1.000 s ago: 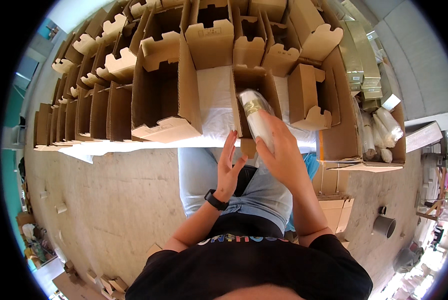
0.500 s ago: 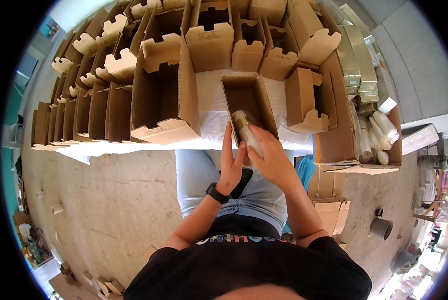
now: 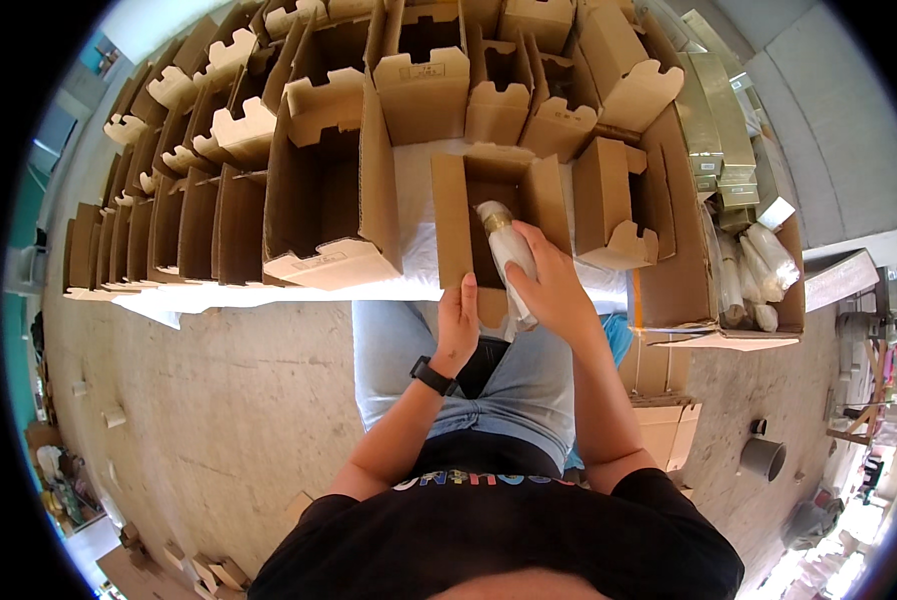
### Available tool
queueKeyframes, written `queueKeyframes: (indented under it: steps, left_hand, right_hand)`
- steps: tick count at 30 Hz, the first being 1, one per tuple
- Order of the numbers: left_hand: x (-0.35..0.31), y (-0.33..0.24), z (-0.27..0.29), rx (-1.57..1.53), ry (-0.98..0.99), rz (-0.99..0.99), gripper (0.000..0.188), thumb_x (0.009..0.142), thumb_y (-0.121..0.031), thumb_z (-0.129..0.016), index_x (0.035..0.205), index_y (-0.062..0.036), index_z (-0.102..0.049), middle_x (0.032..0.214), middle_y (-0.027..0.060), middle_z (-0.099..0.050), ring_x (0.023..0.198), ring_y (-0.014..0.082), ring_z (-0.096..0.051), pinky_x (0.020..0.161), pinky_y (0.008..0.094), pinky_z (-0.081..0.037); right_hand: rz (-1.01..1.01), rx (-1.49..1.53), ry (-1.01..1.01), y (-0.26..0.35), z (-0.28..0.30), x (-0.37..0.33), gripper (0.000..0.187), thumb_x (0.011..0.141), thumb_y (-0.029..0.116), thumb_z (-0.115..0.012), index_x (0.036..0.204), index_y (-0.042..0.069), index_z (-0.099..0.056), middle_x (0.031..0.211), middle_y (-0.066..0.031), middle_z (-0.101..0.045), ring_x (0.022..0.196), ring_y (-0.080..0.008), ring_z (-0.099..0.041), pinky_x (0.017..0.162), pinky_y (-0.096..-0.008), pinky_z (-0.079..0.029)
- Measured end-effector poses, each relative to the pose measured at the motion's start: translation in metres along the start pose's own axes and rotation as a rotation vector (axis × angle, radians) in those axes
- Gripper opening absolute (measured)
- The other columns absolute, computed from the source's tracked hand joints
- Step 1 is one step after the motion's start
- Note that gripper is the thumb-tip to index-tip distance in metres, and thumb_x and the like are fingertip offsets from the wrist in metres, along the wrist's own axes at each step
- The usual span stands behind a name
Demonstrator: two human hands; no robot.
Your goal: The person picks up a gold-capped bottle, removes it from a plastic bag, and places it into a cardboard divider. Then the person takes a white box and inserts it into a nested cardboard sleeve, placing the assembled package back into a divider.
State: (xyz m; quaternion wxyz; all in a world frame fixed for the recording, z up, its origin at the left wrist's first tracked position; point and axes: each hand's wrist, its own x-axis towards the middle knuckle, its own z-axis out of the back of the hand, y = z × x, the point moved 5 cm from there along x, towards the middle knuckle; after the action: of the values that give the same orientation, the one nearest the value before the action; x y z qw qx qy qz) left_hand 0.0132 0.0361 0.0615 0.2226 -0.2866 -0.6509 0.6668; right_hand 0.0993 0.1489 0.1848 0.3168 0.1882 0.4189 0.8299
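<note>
Boxes [image 3: 425, 95] of brown cardboard, open-topped, are crowded in rows across the far and left parts of a white-covered table [image 3: 416, 200]; a smaller box [image 3: 598, 205] is set near the work on the right. Farther right, plastic-wrapped white rolls [image 3: 772, 256] are held in a large carton [image 3: 681, 270], with gold boxes [image 3: 707, 115] stacked beyond. In the middle, a narrow open box [image 3: 453, 220] is touched at its near left edge by the left hand [image 3: 456, 325]; whether it is gripped cannot be told. A gold-banded white bundle [image 3: 510, 252] is grasped in the right hand [image 3: 561, 295], tilted at the narrow open box's near end.
</note>
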Motion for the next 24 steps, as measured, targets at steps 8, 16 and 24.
queueKeyframes:
  steps: [8, 16, 24]
  left_hand:
    - [0.0, -0.008, 0.001, 0.053, 0.022, -0.047, 0.04, 0.102, -0.034, -0.043, 0.088, 0.0025, -0.053, 0.068, 0.0044, -0.045, 0.066, 0.0128, -0.041, 0.059, 0.0297, -0.037]
    - [0.0, -0.004, 0.001, 0.027, 0.008, -0.074, 0.038, 0.102, -0.031, -0.045, 0.083, 0.0016, -0.053, 0.064, 0.0032, -0.042, 0.063, 0.0117, -0.038, 0.056, 0.0295, -0.034]
    - [0.0, -0.002, 0.001, 0.018, 0.01, -0.064, 0.035, 0.101, -0.027, -0.046, 0.083, 0.0017, -0.052, 0.064, 0.0024, -0.041, 0.063, 0.0115, -0.037, 0.055, 0.0293, -0.034]
  right_hand:
    - [-0.126, -0.162, 0.03, -0.012, -0.023, 0.034, 0.052, 0.083, 0.012, -0.051, 0.132, -0.003, -0.041, 0.118, -0.031, -0.054, 0.112, -0.045, -0.05, 0.097, -0.0465, -0.04]
    - [-0.134, -0.172, 0.05, -0.018, -0.032, 0.035, 0.054, 0.083, 0.011, -0.052, 0.134, -0.002, -0.039, 0.119, -0.0323, -0.052, 0.112, -0.047, -0.049, 0.097, -0.0472, -0.04]
    - [-0.076, -0.151, -0.013, -0.023, -0.034, 0.034, 0.053, 0.084, 0.011, -0.052, 0.134, -0.001, -0.039, 0.121, -0.0321, -0.05, 0.113, -0.0469, -0.049, 0.097, -0.0465, -0.04]
